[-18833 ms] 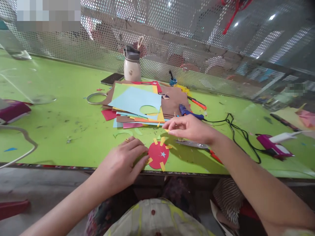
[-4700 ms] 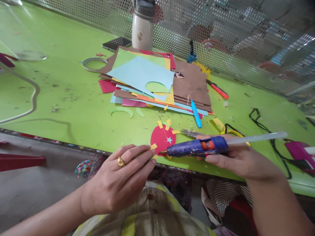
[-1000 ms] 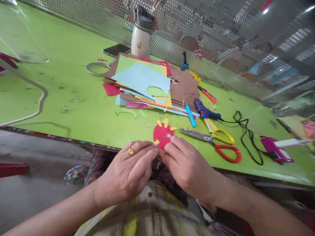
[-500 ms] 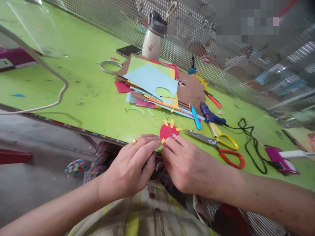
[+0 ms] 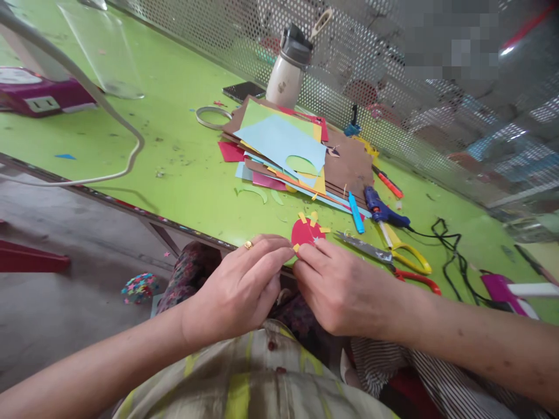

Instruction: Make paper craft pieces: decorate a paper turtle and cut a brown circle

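A red paper circle [image 5: 304, 231] with short yellow paper strips [image 5: 314, 219] around its rim and a small pale star lies at the table's front edge. My left hand [image 5: 247, 285], a gold ring on one finger, has its fingers pressed together at the circle's lower left edge, beside a yellow strip. Curled fingers of my right hand [image 5: 338, 282] pinch the circle's lower edge and cover part of it. Both thumb tips are hidden. Scissors [image 5: 367, 247] with one yellow and one red handle lie just past my right hand.
Behind the circle is a stack of coloured paper [image 5: 279, 139], with a blue marker [image 5: 356, 212] and glue gun [image 5: 384, 209] to its right. A bottle [image 5: 286, 75], phone [image 5: 243, 91] and tape ring [image 5: 213, 118] stand or lie farther back. A white cable [image 5: 131, 125] crosses the left side.
The view has turned slightly left, so the table things appear farther right. Both hands stay at the red circle with little visible movement.
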`<state>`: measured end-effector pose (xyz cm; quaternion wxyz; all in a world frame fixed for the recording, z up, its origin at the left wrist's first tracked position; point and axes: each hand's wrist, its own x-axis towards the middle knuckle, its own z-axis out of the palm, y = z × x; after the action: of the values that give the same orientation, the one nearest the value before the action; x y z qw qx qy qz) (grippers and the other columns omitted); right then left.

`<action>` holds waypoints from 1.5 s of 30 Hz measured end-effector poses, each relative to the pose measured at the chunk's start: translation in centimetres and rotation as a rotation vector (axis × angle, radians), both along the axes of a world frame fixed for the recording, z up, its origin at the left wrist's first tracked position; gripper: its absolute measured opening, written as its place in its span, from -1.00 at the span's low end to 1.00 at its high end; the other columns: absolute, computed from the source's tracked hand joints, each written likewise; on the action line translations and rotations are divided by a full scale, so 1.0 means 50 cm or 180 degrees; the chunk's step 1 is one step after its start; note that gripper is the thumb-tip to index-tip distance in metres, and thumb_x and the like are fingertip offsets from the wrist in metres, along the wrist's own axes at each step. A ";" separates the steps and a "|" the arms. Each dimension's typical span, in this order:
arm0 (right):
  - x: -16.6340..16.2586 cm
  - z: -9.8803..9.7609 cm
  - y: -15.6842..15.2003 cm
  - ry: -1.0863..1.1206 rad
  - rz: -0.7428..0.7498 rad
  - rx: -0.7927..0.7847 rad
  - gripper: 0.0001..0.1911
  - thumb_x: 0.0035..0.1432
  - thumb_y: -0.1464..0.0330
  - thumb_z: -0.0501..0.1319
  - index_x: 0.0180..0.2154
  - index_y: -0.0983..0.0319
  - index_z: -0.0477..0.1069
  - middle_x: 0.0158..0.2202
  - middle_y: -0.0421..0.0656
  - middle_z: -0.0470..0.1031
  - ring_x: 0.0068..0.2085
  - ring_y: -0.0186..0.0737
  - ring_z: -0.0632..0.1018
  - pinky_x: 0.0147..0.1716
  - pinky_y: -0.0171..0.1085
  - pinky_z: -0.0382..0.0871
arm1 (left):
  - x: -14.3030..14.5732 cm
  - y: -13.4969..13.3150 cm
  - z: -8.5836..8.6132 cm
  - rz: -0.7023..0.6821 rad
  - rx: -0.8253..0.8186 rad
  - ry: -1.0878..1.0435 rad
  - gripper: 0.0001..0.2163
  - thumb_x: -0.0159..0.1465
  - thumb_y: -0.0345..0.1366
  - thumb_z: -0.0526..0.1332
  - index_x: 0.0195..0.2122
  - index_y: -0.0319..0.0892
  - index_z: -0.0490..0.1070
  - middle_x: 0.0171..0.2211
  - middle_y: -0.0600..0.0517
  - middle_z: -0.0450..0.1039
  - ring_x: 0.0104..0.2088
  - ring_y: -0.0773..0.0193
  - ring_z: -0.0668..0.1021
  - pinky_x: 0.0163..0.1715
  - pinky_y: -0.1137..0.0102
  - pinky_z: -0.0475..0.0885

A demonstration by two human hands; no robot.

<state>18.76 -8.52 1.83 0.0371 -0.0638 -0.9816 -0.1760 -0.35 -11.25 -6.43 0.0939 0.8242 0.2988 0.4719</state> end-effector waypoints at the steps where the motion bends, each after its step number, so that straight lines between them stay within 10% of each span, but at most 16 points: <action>1: 0.002 -0.001 0.001 0.0051 -0.0011 -0.0004 -0.73 0.24 0.54 0.13 -0.48 0.34 0.49 -0.49 0.02 0.42 -0.38 0.00 0.38 -0.48 -0.13 0.12 | -0.001 -0.001 0.000 0.0010 -0.0024 -0.0003 -0.64 0.24 -0.65 0.10 0.07 -0.40 0.32 -0.01 -0.29 0.46 0.04 0.07 0.51 0.04 0.19 0.48; 35: 0.001 0.002 0.004 -0.0112 -0.0067 0.0126 -0.68 0.25 0.59 0.08 -0.52 0.30 0.42 -0.51 -0.02 0.37 -0.40 -0.07 0.34 -0.51 -0.16 0.04 | 0.001 0.016 0.027 0.0073 -0.0160 0.0224 -0.81 0.35 -0.56 0.10 -0.08 -0.38 0.45 -0.18 -0.19 0.53 -0.10 0.11 0.56 -0.12 0.25 0.51; 45: 0.044 -0.008 0.019 0.0630 -0.0841 -0.1019 -0.69 0.37 0.55 0.02 -0.33 0.36 0.49 -0.35 -0.03 0.43 -0.28 -0.11 0.33 -0.32 -0.15 0.26 | 0.003 0.023 0.030 0.0099 -0.0248 0.0225 -0.80 0.36 -0.55 0.10 -0.06 -0.39 0.45 -0.17 -0.21 0.53 -0.12 0.15 0.56 -0.12 0.29 0.51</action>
<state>20.96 -7.56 1.44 0.0992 -0.2138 -0.9717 -0.0143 -0.21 -10.08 -4.93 0.1079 0.8313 0.3328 0.4319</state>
